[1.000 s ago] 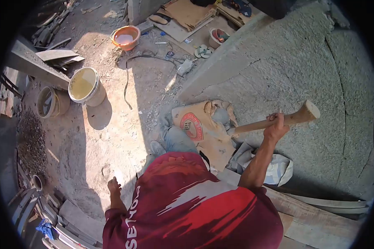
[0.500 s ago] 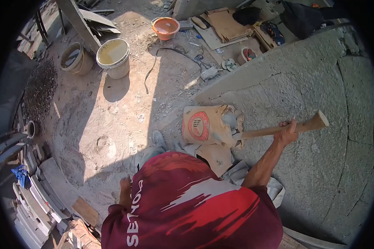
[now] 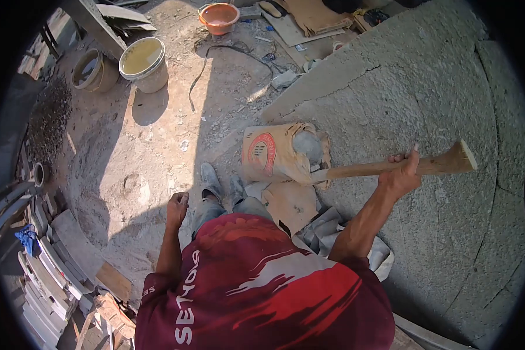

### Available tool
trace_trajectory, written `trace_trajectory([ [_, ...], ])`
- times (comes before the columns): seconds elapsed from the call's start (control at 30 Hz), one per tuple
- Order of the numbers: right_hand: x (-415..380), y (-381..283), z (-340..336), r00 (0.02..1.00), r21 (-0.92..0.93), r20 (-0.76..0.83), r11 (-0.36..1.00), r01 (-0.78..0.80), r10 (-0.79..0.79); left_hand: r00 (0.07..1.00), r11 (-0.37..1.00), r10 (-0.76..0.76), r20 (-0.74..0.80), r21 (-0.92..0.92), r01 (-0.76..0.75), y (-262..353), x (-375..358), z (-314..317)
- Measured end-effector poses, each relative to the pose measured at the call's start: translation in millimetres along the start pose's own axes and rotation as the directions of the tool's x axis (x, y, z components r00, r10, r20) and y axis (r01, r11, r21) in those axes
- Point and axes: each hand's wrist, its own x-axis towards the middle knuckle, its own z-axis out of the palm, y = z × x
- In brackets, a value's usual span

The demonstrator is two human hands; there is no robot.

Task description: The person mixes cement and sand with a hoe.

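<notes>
From up here I see my right hand [image 3: 399,174] clenched around a long wooden handle [image 3: 391,168], gripping it well back toward the flared butt end. The handle runs level to the left and its working end is buried in the torn mouth of an open cement bag [image 3: 277,154], which stands propped on the ground at the foot of a rough grey rendered wall [image 3: 437,99]. I cannot make out the blade itself; grey powder hides it. My left hand [image 3: 177,208] hangs free at my side, fingers loosely curled, holding nothing.

The risks as I judge them: with only one hand on the handle, and that far from the head, a loaded lift would have poor leverage, so the tool could twist and dump cement beside the bag. The paper is already ripped and slumped at the top; dragging the blade against it could tear the side further and spill powder across the sandy ground. The bag leans without support, so a hard pull might tip it toward my shoes [image 3: 209,181], which stand just beside it. Loose crumpled sacks [image 3: 332,230] lie underfoot to my right and could catch a step. The white bucket [image 3: 143,64] and the orange basin [image 3: 217,16] stand well apart from here, so a long carry invites dribbling.
</notes>
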Motion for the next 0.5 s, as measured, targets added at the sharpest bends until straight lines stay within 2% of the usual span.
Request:
trace_trajectory([
  [0.03,0,-1,-2,1.0,0.005,-0.016,1.0,0.008,-0.008,0.999,0.996,0.012,0.04,0.084,-0.016,8,-4,11],
  [0.1,2,-2,3,1.0,0.006,-0.022,1.0,0.0,0.0,0.979,0.931,0.179,0.101,0.305,-0.202,30,-16,38],
  [0.17,6,2,10,0.999,0.018,-0.031,1.0,0.01,-0.01,0.91,0.869,0.259,0.324,0.332,-0.366,54,-19,73],
  [0.23,9,8,10,0.999,0.001,0.037,1.0,-0.008,0.008,0.739,0.707,0.426,0.522,0.317,-0.632,88,-25,121],
  [0.27,11,14,6,1.0,-0.014,0.025,1.0,0.003,-0.003,0.622,0.623,0.505,0.599,0.246,-0.743,103,-29,147],
  [0.3,14,24,1,0.997,0.014,0.082,1.0,-0.014,0.013,0.489,0.528,0.571,0.659,0.161,-0.834,118,-30,176],
  [0.37,16,44,-9,0.986,0.048,0.16,0.998,-0.046,0.037,0.22,0.233,0.617,0.755,0.091,-0.968,143,-29,234],
  [0.43,14,62,-16,0.984,0.053,0.171,0.997,-0.058,0.048,0.081,0.019,0.631,0.772,0.089,-0.996,158,-30,279],
  [0.47,13,72,-20,0.98,0.069,0.187,0.994,-0.081,0.067,0.071,0.019,0.626,0.776,0.076,-0.997,162,-28,295],
  [0.5,14,82,-23,0.978,0.063,0.198,0.995,-0.079,0.066,0.072,-0.036,0.611,0.789,0.118,-0.992,167,-26,308],
])
